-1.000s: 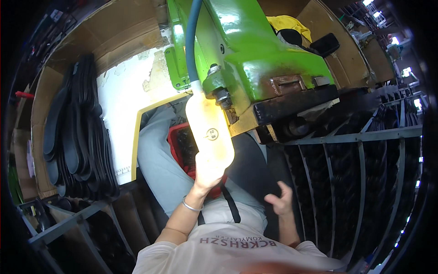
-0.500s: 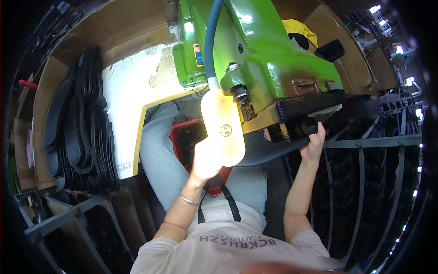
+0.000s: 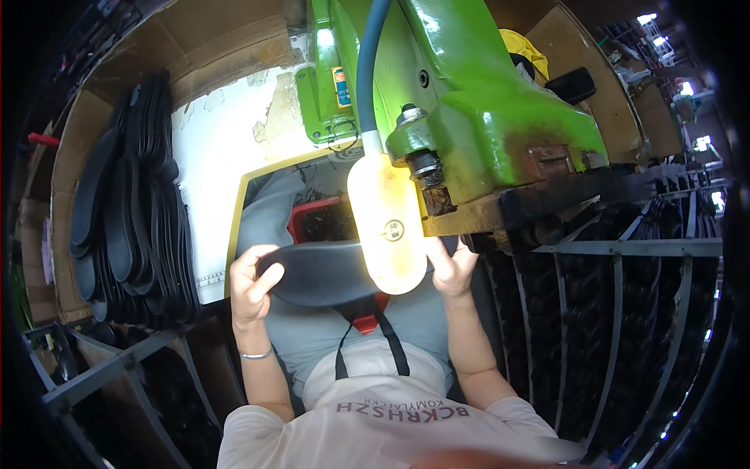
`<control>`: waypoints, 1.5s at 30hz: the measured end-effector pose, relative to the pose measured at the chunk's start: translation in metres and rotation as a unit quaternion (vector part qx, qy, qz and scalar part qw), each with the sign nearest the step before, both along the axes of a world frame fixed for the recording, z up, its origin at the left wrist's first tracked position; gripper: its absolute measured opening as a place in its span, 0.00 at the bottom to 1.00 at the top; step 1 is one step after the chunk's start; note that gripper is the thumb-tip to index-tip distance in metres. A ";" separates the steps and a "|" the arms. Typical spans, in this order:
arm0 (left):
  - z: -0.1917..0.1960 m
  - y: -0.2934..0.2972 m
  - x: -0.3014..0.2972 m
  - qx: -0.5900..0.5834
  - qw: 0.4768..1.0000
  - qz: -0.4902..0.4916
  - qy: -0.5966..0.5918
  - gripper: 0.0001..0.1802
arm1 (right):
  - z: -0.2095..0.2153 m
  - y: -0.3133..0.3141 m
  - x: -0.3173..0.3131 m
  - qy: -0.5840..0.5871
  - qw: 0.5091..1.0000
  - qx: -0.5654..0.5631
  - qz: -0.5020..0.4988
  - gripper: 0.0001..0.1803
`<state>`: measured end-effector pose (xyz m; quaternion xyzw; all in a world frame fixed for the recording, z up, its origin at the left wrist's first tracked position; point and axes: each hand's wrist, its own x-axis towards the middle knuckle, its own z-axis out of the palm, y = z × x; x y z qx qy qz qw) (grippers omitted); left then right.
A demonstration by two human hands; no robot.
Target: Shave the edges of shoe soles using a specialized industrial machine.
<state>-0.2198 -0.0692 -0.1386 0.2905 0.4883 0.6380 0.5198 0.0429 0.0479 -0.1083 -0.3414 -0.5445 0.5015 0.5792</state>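
Note:
A black shoe sole (image 3: 316, 273) lies level across my lap, held at its two ends. My left hand (image 3: 254, 285) is closed on its left end, with the thumb on top. At the other end my right hand (image 3: 451, 267) grips the sole with thumb and fingers, just below the machine head. A glowing oblong lamp (image 3: 384, 227) on a blue-grey flexible neck hangs over the sole and hides its right part. Close above my right hand stands the green machine (image 3: 484, 102), with a dark metal bolt (image 3: 426, 168) on its front.
Stacked black soles (image 3: 137, 227) fill the left side of a cardboard box (image 3: 70, 203). A red container (image 3: 297, 223) sits beyond the sole, below the yellow-edged table (image 3: 234, 227). Metal racks (image 3: 625, 248) with dark soles flank me. A yellow cloth (image 3: 523, 51) lies at the far right.
My right hand has left the machine's black round part and come left to the sole. My left hand has moved left from beside the lamp. The sole now stretches between both hands.

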 end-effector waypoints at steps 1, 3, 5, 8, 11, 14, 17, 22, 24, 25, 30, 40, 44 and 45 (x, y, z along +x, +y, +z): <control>-0.003 -0.009 -0.001 -0.009 1.000 0.003 -0.020 0.10 | 0.004 -0.003 -0.005 -0.017 1.000 0.005 0.022 0.21; -0.014 -0.024 0.001 -0.024 0.999 -0.023 -0.035 0.09 | 0.004 -0.004 -0.010 -0.034 0.999 0.010 0.040 0.23; -0.030 -0.040 0.008 -0.036 0.996 -0.085 -0.021 0.10 | -0.003 -0.004 -0.011 0.012 0.998 -0.021 0.062 0.24; -0.040 -0.053 0.042 -0.111 0.981 -0.161 0.004 0.11 | 0.005 -0.002 -0.015 -0.031 0.998 -0.001 0.058 0.18; -0.024 -0.034 0.088 -0.107 0.967 -0.158 0.169 0.12 | 0.012 -0.005 -0.018 -0.038 0.998 0.032 0.038 0.13; 0.020 0.005 0.112 -0.022 0.961 -0.095 0.258 0.13 | -0.005 -0.009 -0.003 -0.104 0.992 0.037 0.061 0.08; 0.031 0.020 0.114 0.023 0.951 -0.064 0.302 0.14 | 0.000 -0.014 -0.007 -0.046 0.999 -0.007 0.025 0.09; 0.025 0.015 0.097 0.003 0.944 -0.067 0.324 0.15 | -0.016 -0.015 -0.021 -0.087 0.995 -0.029 0.028 0.14; 0.030 0.005 0.081 0.000 0.938 -0.056 0.343 0.14 | -0.016 -0.021 -0.019 -0.114 0.977 -0.135 0.121 0.14; 0.037 0.000 0.066 -0.006 0.935 -0.041 0.354 0.14 | -0.012 -0.024 -0.022 -0.128 0.952 -0.220 0.169 0.13; 0.092 -0.033 -0.067 -0.018 0.652 0.347 0.674 0.18 | -0.014 -0.024 -0.081 0.121 0.932 -0.291 0.180 0.11; 0.085 -0.055 -0.139 -0.069 0.570 0.439 0.691 0.18 | -0.069 0.012 -0.222 0.225 0.793 -0.430 0.369 0.08; 0.134 -0.097 -0.088 0.037 0.665 0.370 0.648 0.16 | -0.060 -0.009 -0.180 0.150 0.760 -0.439 0.455 0.21; 0.139 -0.100 -0.075 0.061 0.708 0.322 0.625 0.17 | -0.057 -0.009 -0.166 0.176 0.747 -0.448 0.458 0.24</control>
